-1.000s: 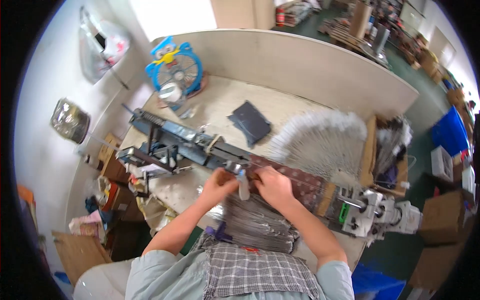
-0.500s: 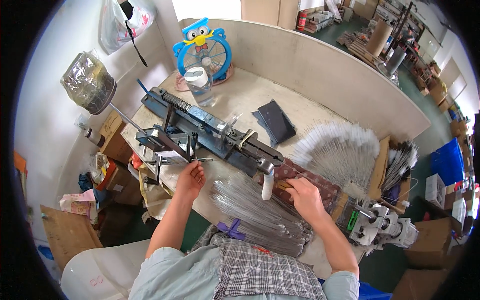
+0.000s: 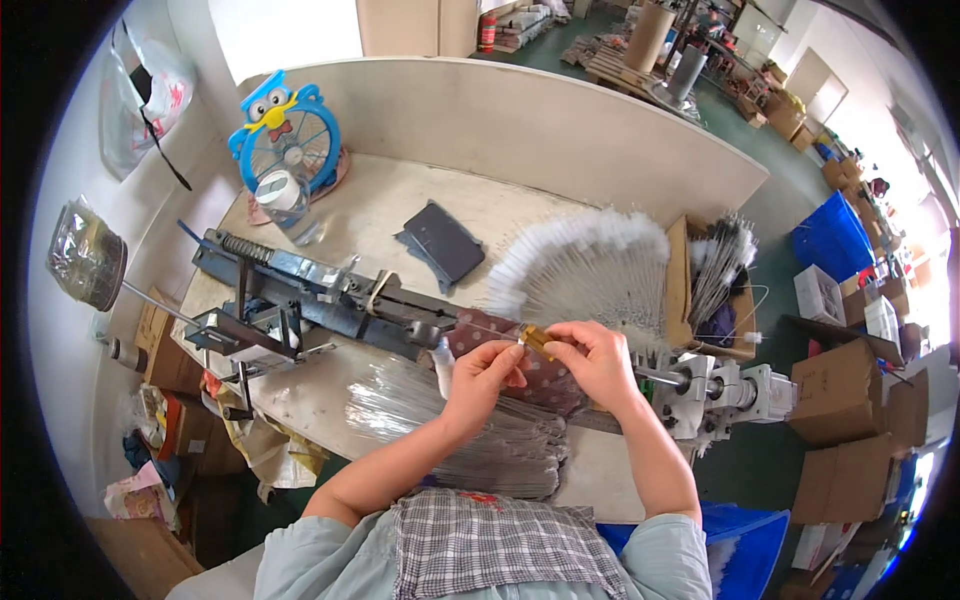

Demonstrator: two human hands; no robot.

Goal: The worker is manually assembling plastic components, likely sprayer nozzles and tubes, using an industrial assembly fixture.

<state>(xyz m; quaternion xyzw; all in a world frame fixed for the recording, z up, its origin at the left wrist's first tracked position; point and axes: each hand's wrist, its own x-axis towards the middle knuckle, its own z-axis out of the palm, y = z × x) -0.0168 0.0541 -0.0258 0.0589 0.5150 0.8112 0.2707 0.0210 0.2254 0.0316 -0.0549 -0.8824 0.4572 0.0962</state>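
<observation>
Small yellow piece pinched between left hand and right hand, above wire bundle.

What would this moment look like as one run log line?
left hand: pinching thin wire | right hand: holding small yellow piece | both hands above dark metal bench machine | fan of white bristle brushes behind

A blue owl-shaped fan, a dark grey pad, white brushes and a grey checked apron are shown.
</observation>
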